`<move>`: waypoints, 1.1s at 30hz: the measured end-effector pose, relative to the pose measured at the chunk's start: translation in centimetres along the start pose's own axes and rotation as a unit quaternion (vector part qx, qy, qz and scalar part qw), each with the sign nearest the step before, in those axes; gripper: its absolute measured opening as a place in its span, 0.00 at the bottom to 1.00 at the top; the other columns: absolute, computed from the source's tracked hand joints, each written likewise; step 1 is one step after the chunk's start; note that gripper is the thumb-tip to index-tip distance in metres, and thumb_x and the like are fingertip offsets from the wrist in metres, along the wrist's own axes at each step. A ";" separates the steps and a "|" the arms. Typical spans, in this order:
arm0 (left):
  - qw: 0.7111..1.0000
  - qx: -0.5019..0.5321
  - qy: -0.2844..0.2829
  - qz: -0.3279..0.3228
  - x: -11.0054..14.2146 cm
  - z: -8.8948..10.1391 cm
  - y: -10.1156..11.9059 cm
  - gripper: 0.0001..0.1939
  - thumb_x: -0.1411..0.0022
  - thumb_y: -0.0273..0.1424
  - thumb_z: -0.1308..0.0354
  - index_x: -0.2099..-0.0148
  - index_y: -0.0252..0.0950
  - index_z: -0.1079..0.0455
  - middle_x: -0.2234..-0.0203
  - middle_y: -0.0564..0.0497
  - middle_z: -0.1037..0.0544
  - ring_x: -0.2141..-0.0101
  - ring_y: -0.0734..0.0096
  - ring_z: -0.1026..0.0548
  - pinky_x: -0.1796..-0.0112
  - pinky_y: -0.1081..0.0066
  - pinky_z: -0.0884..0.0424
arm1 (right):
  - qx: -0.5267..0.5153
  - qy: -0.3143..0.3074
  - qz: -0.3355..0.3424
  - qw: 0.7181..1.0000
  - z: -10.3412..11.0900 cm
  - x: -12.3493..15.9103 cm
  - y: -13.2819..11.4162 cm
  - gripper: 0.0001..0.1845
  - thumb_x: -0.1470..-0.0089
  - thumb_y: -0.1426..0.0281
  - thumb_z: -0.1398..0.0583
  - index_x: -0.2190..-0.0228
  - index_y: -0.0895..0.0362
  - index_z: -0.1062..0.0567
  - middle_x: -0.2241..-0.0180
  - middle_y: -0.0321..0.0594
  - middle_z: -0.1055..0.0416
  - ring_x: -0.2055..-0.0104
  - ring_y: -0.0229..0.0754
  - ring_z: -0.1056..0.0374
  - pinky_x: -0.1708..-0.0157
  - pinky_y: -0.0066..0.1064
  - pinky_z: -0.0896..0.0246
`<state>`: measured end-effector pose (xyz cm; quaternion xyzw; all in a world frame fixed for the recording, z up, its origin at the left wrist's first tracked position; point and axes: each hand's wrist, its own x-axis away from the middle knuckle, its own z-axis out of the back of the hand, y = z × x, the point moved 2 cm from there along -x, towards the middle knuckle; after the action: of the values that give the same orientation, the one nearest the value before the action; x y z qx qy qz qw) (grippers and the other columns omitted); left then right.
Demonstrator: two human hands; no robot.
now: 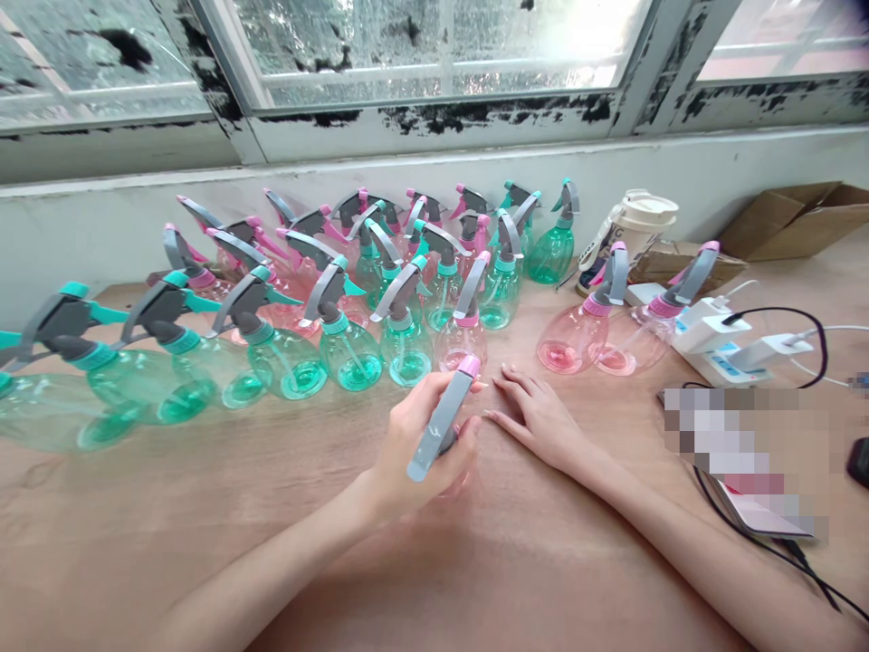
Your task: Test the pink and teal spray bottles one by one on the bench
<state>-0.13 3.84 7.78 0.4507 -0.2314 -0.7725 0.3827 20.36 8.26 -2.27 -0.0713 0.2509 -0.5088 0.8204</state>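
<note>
Pink-nozzled spray bottle [443, 424] is in the left hand [402, 439], fingers wrapped round it under the sprayer head, whose long axis points forward-right toward the pink bottle [460, 340] just beyond; right hand [543, 424] lies just right, fingers loosely spread on the surface [543, 570].

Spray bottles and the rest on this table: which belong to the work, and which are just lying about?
Likely in the work:
pink bottle in the left hand
standing pink bottles
green bottles

Seemingly lying about:
lidded cup
cardboard boxes
white plugs
</note>
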 end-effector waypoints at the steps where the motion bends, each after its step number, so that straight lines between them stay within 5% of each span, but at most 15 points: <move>1: 1.000 -0.002 0.000 0.000 0.0 0.0 0.1 0.14 0.37 0.25 0.45 0.49 0.39 0.34 0.56 0.48 0.25 0.65 0.72 0.24 0.62 0.70 0.26 | 0.001 0.000 0.000 1.000 0.0 0.0 0.0 0.29 0.40 0.54 0.43 0.46 0.61 0.29 0.40 0.57 0.35 0.38 0.58 0.39 0.40 0.52 0.42; 14: 1.000 -0.006 0.014 0.019 -0.8 0.1 0.9 0.06 0.40 0.30 0.41 0.65 0.37 0.37 0.73 0.55 0.29 0.77 0.77 0.29 0.73 0.74 0.30 | -0.001 -0.006 -0.003 1.000 0.0 -0.1 -0.1 0.28 0.39 0.54 0.44 0.46 0.60 0.29 0.40 0.57 0.35 0.37 0.58 0.40 0.40 0.54 0.42; 18: 1.000 -0.001 0.004 0.021 -0.7 0.2 0.7 0.06 0.39 0.32 0.41 0.60 0.36 0.33 0.67 0.51 0.25 0.75 0.76 0.27 0.68 0.71 0.27 | -0.007 -0.031 -0.007 0.999 0.3 -0.2 -0.4 0.28 0.38 0.56 0.44 0.46 0.63 0.29 0.39 0.59 0.37 0.35 0.60 0.43 0.38 0.53 0.46; 21: 1.000 -0.003 0.014 0.017 -0.5 0.3 0.3 0.11 0.38 0.34 0.41 0.53 0.37 0.32 0.59 0.47 0.23 0.63 0.67 0.22 0.58 0.66 0.26 | -0.055 -0.071 -0.008 0.996 1.4 0.3 -1.0 0.27 0.39 0.55 0.43 0.46 0.61 0.30 0.38 0.58 0.38 0.35 0.59 0.43 0.38 0.53 0.46; 26: 0.999 -0.005 0.022 0.024 -0.1 0.1 0.0 0.18 0.39 0.34 0.40 0.47 0.39 0.34 0.55 0.46 0.22 0.63 0.67 0.22 0.56 0.65 0.27 | -0.211 -0.153 -0.011 0.966 4.0 3.1 -4.1 0.32 0.46 0.53 0.36 0.44 0.51 0.34 0.41 0.47 0.33 0.40 0.54 0.35 0.42 0.49 0.38; 30: 0.998 0.026 0.007 0.056 0.1 -0.3 0.4 0.21 0.40 0.34 0.39 0.45 0.39 0.35 0.50 0.45 0.24 0.73 0.75 0.25 0.59 0.65 0.26 | -0.280 -0.096 -0.032 0.955 4.4 4.6 -8.1 0.46 0.53 0.54 0.31 0.39 0.50 0.43 0.39 0.48 0.37 0.38 0.55 0.39 0.41 0.49 0.40; 33: 0.994 0.067 -0.016 0.080 0.2 -0.4 0.9 0.23 0.41 0.34 0.38 0.44 0.39 0.37 0.46 0.42 0.27 0.74 0.77 0.25 0.63 0.65 0.25 | -0.291 -0.029 -0.025 0.956 3.5 4.5 -10.5 0.39 0.50 0.58 0.32 0.41 0.51 0.40 0.43 0.48 0.33 0.41 0.55 0.35 0.44 0.48 0.36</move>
<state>0.52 3.15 8.12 0.4428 -0.3243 -0.7293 0.4085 15.26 -1.07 3.20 -0.3279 0.3623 -0.4316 0.7582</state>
